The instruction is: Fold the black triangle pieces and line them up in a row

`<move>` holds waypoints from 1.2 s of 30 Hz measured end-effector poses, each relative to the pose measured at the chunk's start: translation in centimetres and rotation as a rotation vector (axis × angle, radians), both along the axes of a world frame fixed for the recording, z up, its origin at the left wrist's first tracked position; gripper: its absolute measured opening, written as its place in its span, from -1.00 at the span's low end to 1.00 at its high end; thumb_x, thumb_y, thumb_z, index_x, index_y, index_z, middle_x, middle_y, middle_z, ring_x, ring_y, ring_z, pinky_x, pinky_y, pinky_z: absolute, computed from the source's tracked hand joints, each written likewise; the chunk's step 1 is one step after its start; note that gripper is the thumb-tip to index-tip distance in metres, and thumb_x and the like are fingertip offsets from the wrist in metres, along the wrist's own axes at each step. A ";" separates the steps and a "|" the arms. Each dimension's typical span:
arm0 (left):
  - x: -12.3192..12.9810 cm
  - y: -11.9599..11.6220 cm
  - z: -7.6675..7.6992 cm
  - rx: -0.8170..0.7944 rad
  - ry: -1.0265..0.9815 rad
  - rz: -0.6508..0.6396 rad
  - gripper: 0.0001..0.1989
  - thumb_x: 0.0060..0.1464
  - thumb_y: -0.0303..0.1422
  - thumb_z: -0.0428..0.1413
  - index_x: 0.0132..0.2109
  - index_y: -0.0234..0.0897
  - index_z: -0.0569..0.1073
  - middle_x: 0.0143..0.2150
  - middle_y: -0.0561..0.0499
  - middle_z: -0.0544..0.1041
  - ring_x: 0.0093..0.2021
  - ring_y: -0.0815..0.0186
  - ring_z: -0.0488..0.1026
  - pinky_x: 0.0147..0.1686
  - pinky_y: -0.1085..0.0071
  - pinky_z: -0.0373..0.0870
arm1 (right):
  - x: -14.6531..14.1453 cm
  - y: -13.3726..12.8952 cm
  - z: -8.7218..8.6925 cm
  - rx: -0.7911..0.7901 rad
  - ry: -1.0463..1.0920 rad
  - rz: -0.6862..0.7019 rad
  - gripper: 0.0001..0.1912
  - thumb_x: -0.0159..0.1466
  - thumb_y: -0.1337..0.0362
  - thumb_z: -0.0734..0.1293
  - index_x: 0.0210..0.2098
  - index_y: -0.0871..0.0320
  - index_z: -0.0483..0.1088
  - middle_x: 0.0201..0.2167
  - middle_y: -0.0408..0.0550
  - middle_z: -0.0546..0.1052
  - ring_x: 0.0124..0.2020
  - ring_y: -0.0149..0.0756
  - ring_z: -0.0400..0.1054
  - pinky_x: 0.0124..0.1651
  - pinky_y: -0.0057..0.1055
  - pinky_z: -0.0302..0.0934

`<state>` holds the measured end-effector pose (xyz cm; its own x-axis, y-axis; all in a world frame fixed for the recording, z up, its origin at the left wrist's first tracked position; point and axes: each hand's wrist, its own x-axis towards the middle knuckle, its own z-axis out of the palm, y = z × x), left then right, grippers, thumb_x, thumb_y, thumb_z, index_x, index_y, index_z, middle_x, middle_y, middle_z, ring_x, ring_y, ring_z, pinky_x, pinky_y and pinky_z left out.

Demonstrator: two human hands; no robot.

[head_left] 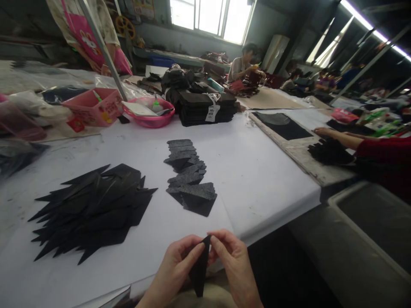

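Close to the front edge of the white-covered table [257, 171], both hands pinch one thin black piece of material [200, 273], narrow and pointed. My left hand [178, 263] grips its upper left edge between thumb and fingers. With thumb and fingertips, my right hand [229, 259] holds the top corner. Beyond the hands lies an overlapping row of black pieces [192, 175], some with grey speckled faces up. To the left spreads a larger heap of flat, pointed black pieces [93, 209].
A pink basin [149, 119], a pink basket [93, 109] and a tied stack of black material [205, 107] stand at the back. On the right, a co-worker's sleeve [385, 149] reaches over a neighbouring table beside a grey bin [369, 226]. A metal pole [102, 49] rises at back left.
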<state>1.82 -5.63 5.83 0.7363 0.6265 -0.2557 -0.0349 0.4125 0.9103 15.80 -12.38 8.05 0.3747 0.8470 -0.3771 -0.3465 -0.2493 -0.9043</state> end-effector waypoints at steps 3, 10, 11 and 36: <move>0.0 0.2 -0.1 0.006 0.002 0.003 -0.61 0.26 -0.06 0.12 -0.18 -0.36 0.51 -0.33 -0.06 0.50 -0.34 0.31 0.40 -0.34 0.51 0.31 | 0.2 0.2 0.1 -0.014 -0.027 0.026 -0.61 0.18 0.00 0.44 -0.26 0.24 0.51 -0.52 -0.14 0.48 -0.50 -0.44 0.37 -0.36 -0.51 0.32; 0.1 0.5 -0.5 0.057 0.059 0.014 -0.59 0.26 -0.04 0.10 -0.17 -0.37 0.52 -0.37 -0.03 0.46 -0.39 0.36 0.31 -0.41 0.53 0.23 | 0.7 0.8 -0.3 -0.036 -0.051 0.042 -0.61 0.16 -0.01 0.45 -0.32 0.22 0.44 -0.54 -0.18 0.44 -0.51 -0.44 0.36 -0.37 -0.52 0.30; 0.1 0.5 -0.5 0.059 0.061 0.012 -0.58 0.27 -0.04 0.10 -0.18 -0.37 0.51 -0.38 -0.02 0.45 -0.40 0.36 0.30 -0.42 0.53 0.22 | 0.8 0.8 -0.4 -0.039 -0.058 0.048 -0.61 0.16 -0.01 0.45 -0.32 0.22 0.43 -0.54 -0.19 0.43 -0.51 -0.44 0.36 -0.37 -0.52 0.29; 1.0 0.8 -1.0 0.011 0.101 0.123 -0.80 0.07 -0.28 0.21 -0.29 -0.38 0.50 -0.41 0.01 0.47 -0.40 0.36 0.31 -0.44 0.53 0.18 | 1.2 1.8 -1.9 -0.062 -0.284 0.013 -0.58 0.12 -0.07 0.45 -0.48 0.18 0.40 -0.65 -0.24 0.29 -0.58 -0.49 0.17 -0.44 -0.54 0.11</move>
